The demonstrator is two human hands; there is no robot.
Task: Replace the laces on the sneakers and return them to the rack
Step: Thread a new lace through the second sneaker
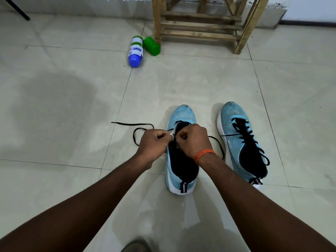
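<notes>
Two light blue sneakers with dark tongues stand side by side on the tiled floor, toes pointing away. The right sneaker (241, 140) is fully laced in black. Over the eyelets of the left sneaker (181, 160) my left hand (154, 140) and my right hand (192, 139) meet, both pinched on a black lace (138, 131). One end of the lace trails in a loop across the floor to the left, the other runs out to the right between the shoes. An orange band circles my right wrist.
A wooden slatted rack (200, 24) stands at the back against the wall. A blue-capped white bottle (135, 51) and a green container (151, 46) lie on the floor beside its left leg. A dark foot tip (136, 246) shows at the bottom edge.
</notes>
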